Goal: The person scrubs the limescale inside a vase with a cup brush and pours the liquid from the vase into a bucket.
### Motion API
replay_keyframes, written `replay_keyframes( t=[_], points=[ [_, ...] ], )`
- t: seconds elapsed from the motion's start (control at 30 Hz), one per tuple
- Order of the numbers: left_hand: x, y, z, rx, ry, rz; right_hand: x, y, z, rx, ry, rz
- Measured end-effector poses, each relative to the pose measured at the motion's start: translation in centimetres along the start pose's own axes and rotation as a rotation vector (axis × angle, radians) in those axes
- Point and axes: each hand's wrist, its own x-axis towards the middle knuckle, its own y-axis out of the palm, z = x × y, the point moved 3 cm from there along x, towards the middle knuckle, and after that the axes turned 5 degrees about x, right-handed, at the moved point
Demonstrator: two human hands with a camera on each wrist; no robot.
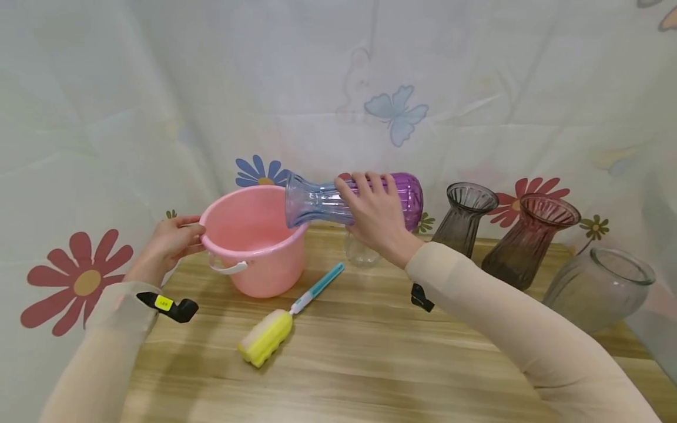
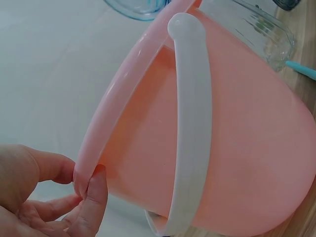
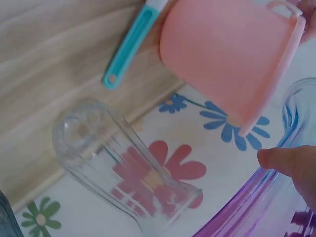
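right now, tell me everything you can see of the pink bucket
The pink bucket looks like smooth plastic, round, narrowing toward its base, with a thick rim and a white handle hanging down its side. It stands roughly upright on the wooden table, open at the top. The left hand pinches its rim. Opposite, a tipped vase overlaps the rim in the head view; contact is unclear. Any contents cannot be made out.
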Motion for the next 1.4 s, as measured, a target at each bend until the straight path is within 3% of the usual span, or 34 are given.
replay_keyframes(
  t=[0.23,0.37,0.5,0.7,0.87,1.03,1.13,1.23,1.3,1.33,1.4],
  points=[
    [0.1,0.4,-0.3,-0.037,0.017,-0.002,2.3,0.6,-0.1,-0.204,-0.156,-0.081],
    [0.1,0.7,-0.3,-0.037,0.019,0.002,2.7,1.1,-0.4,-0.362,-0.236,-0.131],
    [0.0,0.8,-0.3,-0.028,0.024,0.006,2.6,1.4,-0.6,-0.430,-0.265,-0.151],
    [0.1,0.7,0.0,-0.005,0.014,-0.011,2.0,1.6,-0.8,-0.380,-0.226,-0.140],
    [-0.1,0.6,0.1,0.029,0.014,-0.040,1.6,1.2,-1.0,-0.267,-0.124,-0.149],
    [-0.9,0.5,-0.4,0.228,0.064,-0.156,1.0,0.4,-1.1,-0.052,0.002,-0.156],
    [-1.5,0.8,-1.5,0.356,0.143,-0.285,0.5,-0.1,-1.2,0.050,0.073,-0.168],
    [-2.2,2.1,-3.3,0.395,0.309,-0.431,-0.2,-0.6,-1.2,0.118,0.127,-0.198],
    [-2.7,3.8,-4.5,0.387,0.494,-0.488,-0.8,-0.8,-1.1,0.156,0.144,-0.213],
    [-3.0,4.7,-5.1,0.379,0.616,-0.506,-1.2,-0.9,-1.0,0.173,0.148,-0.218],
    [-3.8,7.0,-6.1,0.371,0.859,-0.488,-2.0,-1.1,-0.6,0.209,0.155,-0.221]
  ],
)
